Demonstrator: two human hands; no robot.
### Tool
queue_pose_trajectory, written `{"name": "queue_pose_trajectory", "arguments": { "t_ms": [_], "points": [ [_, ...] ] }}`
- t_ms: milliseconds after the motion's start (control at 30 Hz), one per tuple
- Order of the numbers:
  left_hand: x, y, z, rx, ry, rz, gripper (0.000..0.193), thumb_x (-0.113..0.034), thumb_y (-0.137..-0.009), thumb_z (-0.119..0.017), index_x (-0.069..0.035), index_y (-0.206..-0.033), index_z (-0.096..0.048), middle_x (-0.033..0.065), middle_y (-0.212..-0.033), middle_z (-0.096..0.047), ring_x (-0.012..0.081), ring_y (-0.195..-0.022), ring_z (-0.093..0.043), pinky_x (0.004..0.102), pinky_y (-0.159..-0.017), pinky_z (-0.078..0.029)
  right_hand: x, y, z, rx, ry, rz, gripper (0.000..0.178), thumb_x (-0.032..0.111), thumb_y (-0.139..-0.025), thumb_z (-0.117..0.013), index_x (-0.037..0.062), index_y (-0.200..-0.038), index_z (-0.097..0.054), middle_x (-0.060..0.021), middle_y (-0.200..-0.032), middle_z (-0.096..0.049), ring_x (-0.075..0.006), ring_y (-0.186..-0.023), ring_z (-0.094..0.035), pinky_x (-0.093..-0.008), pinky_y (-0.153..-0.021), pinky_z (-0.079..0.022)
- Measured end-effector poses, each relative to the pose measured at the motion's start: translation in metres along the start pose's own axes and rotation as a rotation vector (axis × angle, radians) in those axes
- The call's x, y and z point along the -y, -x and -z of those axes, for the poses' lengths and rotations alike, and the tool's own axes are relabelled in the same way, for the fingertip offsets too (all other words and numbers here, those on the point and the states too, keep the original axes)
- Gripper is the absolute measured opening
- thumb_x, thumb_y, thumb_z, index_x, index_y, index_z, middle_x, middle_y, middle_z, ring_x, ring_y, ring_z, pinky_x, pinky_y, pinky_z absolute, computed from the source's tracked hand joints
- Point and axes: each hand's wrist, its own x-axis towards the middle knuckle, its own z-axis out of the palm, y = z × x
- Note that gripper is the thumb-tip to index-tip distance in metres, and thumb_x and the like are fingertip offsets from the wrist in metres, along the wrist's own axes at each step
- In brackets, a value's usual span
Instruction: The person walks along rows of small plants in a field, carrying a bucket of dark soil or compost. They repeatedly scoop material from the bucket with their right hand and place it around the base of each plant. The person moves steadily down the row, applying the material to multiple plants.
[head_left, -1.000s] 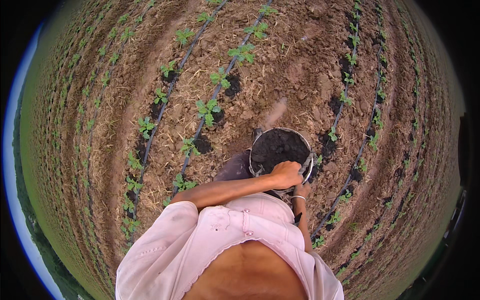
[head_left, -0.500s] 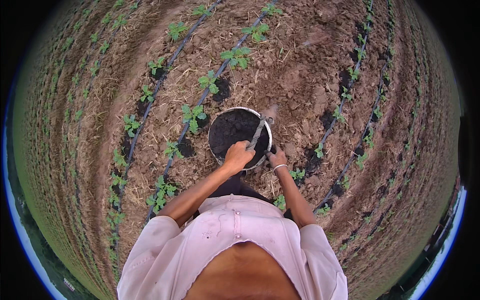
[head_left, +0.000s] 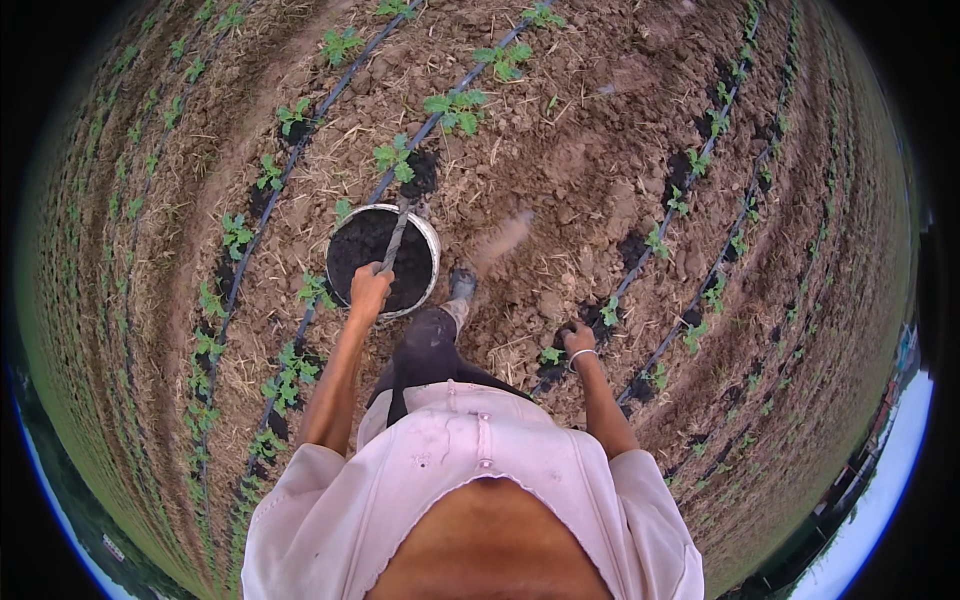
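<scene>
My left hand (head_left: 370,290) is closed round the grey, rope-like handle (head_left: 397,238) of a round bucket. The bucket (head_left: 435,245) has a white rim and is filled well up with dark, crumbly soil (head_left: 360,242). It hangs to the left of my legs, over a drip line and beside several seedlings. Apart from it, my right hand (head_left: 577,337) is lowered on the right, with its fingers curled in and darkened. Whatever those fingers hold is hidden. Near that hand are a small green seedling (head_left: 609,312) and another lower seedling (head_left: 551,355).
Rows of leafy seedlings (head_left: 457,110) run along black drip lines (head_left: 340,90) on both sides. Dark soil patches (head_left: 632,248) lie beside many plants. Brown, cloddy ground with straw (head_left: 550,200) stretches between the rows. My shod foot (head_left: 462,283) stands right of the bucket.
The bucket has swung left with my left hand on its handle. My right hand has left the bucket's rim and moved right and lower. My foot now shows in front.
</scene>
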Motion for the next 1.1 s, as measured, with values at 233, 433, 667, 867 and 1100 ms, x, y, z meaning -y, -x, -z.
{"name": "queue_pose_trajectory", "arguments": {
  "t_ms": [233,433,667,867,1100],
  "points": [
    [0.033,-0.006,-0.003,0.076,0.015,0.037,0.017,-0.018,-0.072,-0.058,-0.001,-0.072,-0.059,0.0018,-0.054,-0.048,0.0127,-0.043,-0.042,0.0309,-0.04,-0.03,-0.032,0.009,0.022,-0.027,-0.109,-0.084,0.029,0.016,-0.075,-0.06,0.0026,-0.099,-0.068,-0.0244,-0.094,-0.066,-0.0403,-0.091,-0.063,-0.0444,-0.083,-0.049],
    [0.029,-0.01,-0.01,0.063,-0.075,0.069,0.022,-0.02,-0.07,-0.059,0.001,-0.077,-0.064,0.0043,-0.056,-0.053,0.0138,-0.044,-0.046,0.0316,-0.041,-0.032,-0.021,0.039,0.027,-0.011,-0.043,-0.135,0.031,0.017,-0.075,-0.06,0.0033,-0.101,-0.068,-0.0237,-0.098,-0.066,-0.04,-0.096,-0.061,-0.0437,-0.086,-0.048],
    [0.036,-0.01,-0.022,0.061,0.013,0.106,0.021,-0.016,-0.068,-0.06,0.001,-0.079,-0.066,0.0053,-0.057,-0.054,0.0154,-0.044,-0.048,0.031,-0.041,-0.034,-0.067,0.043,0.027,-0.055,-0.097,-0.257,0.034,0.021,-0.077,-0.06,0.0033,-0.105,-0.068,-0.0235,-0.102,-0.066,-0.0383,-0.097,-0.062,-0.0417,-0.087,-0.047],
    [0.044,-0.022,-0.012,0.05,0.032,0.091,0.015,-0.017,-0.069,-0.059,-0.001,-0.071,-0.062,0.006,-0.053,-0.052,0.0169,-0.038,-0.043,0.032,-0.037,-0.032,-0.05,0.047,0.045,-0.136,-0.173,-0.262,0.031,0.024,-0.075,-0.062,0.0044,-0.097,-0.071,-0.0223,-0.096,-0.067,-0.0365,-0.097,-0.063,-0.0419,-0.088,-0.048],
    [0.019,-0.021,-0.028,0.034,0.066,0.123,0.016,-0.017,-0.069,-0.06,-0.002,-0.068,-0.06,0.0063,-0.054,-0.051,0.0166,-0.039,-0.043,0.0314,-0.037,-0.032,-0.075,0.011,0.079,-0.12,-0.239,-0.253,0.028,0.019,-0.075,-0.061,0.0048,-0.096,-0.071,-0.0211,-0.092,-0.068,-0.0337,-0.089,-0.065,-0.0396,-0.083,-0.05]
  ]
}}
